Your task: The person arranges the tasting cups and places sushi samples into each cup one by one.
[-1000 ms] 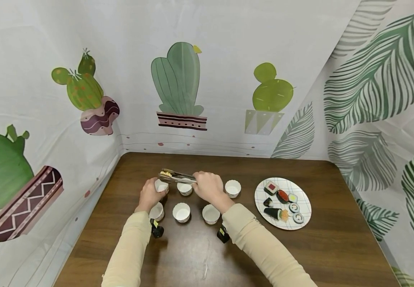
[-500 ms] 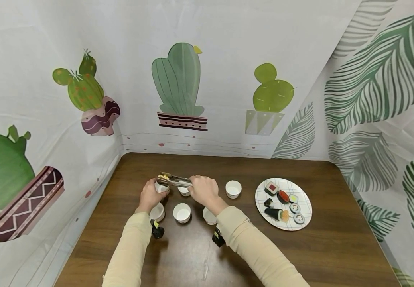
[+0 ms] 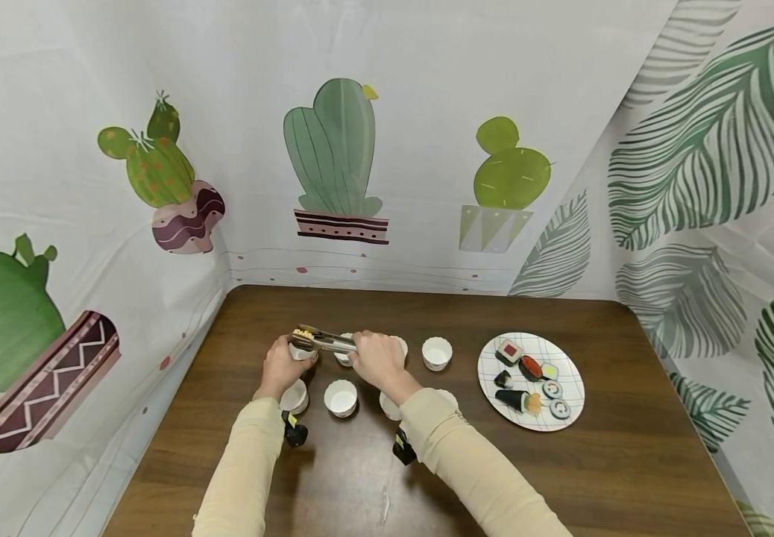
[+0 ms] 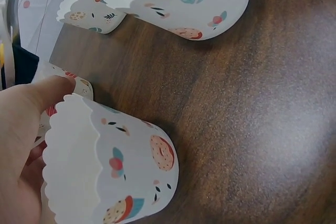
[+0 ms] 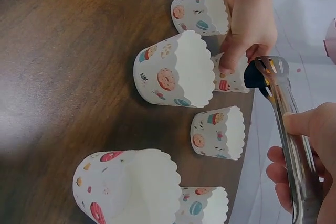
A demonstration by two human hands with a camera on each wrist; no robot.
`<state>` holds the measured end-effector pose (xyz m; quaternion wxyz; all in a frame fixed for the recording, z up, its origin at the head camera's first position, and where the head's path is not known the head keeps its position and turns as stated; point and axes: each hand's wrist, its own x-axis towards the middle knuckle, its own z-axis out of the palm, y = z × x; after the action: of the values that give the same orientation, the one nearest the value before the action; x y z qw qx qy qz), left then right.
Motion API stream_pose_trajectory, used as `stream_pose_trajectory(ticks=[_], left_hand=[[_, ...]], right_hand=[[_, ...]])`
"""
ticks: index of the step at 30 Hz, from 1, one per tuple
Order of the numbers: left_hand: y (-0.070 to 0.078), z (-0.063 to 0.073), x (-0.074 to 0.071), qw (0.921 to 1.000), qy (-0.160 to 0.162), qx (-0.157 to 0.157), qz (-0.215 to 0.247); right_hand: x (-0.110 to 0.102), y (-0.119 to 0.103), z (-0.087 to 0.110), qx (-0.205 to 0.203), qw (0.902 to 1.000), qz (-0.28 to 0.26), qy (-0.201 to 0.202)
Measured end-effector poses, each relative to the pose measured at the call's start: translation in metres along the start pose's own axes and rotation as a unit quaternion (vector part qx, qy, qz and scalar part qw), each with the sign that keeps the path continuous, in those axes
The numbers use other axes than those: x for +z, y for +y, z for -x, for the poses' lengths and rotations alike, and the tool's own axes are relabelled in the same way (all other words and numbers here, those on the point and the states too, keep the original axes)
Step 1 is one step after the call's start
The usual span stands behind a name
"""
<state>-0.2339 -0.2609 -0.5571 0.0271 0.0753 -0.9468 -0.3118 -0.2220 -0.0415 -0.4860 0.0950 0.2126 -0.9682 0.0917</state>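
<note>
At the back left of the table, my left hand holds a white paper baking cup with a scalloped rim. In the right wrist view its thumb lies against the wall of that printed cup. My right hand grips metal tongs, fingers wrapped around the arms. Between the tong tips is a piece of toy sushi, black with a yellow top; in the right wrist view this sushi piece is partly covered by the slotted tip. The tips overlap the held cup from above in the head view.
More paper cups stand in two rows, among them a front middle cup, a front left cup and a back right cup. On the right, a checked plate bears several toy sushi pieces. A patterned cloth hangs behind.
My right hand has moved left and slightly toward me, bringing the tongs and sushi piece over the held cup. The left hand stays in place on its cup.
</note>
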Motion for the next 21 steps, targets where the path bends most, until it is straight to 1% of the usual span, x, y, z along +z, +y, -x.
stream_pose_trajectory(ticks=[5,13,21], left_hand=[[-0.0005,-0.0001,-0.0003,1.0,0.004,-0.003,0.004],[-0.0028,-0.001,-0.0002,0.9999,-0.007,-0.015,-0.004],[-0.0053,-0.001,0.0014,0.9998,-0.007,-0.016,0.01]], right_hand=[[0.0017,-0.0035,-0.0012,0.003,0.9999,0.008,-0.012],[0.0046,-0.0076,-0.0033,0.007,0.9999,0.007,-0.013],[0.0104,-0.007,-0.0007,0.009,0.9997,0.019,-0.014]])
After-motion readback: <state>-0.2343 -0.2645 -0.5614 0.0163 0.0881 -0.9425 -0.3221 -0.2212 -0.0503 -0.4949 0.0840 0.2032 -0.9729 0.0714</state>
